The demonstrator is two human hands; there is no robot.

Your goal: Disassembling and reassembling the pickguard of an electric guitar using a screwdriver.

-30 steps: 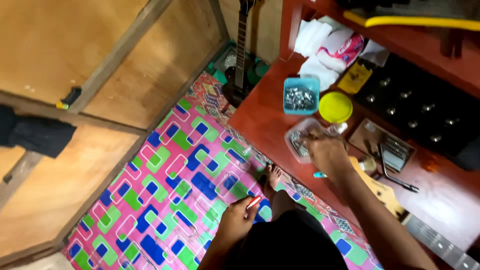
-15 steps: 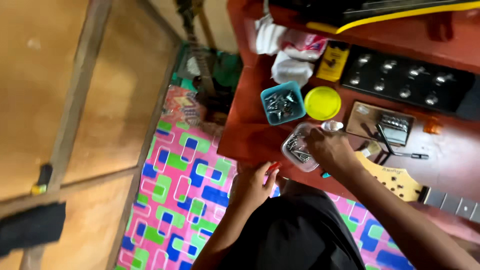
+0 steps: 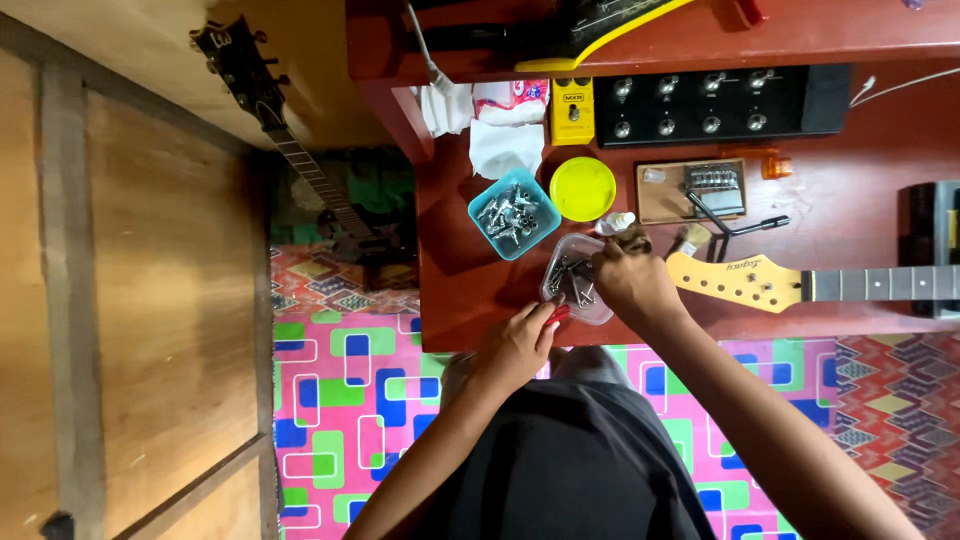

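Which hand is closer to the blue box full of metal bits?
The right hand. It sits just right of and below the blue box, over a clear tub. The left hand is farther down, at the table edge, holding something red.

Clear plastic container (image 3: pixel 575 285): shallow, transparent, sitting flat on the red tabletop (image 3: pixel 470 260) near its front edge. It holds a loose scatter of small metal screws (image 3: pixel 570 272). The right hand (image 3: pixel 632 280) reaches into its right side; the left hand (image 3: pixel 518 345) holds a red-handled tool (image 3: pixel 558 313) at its lower left corner.
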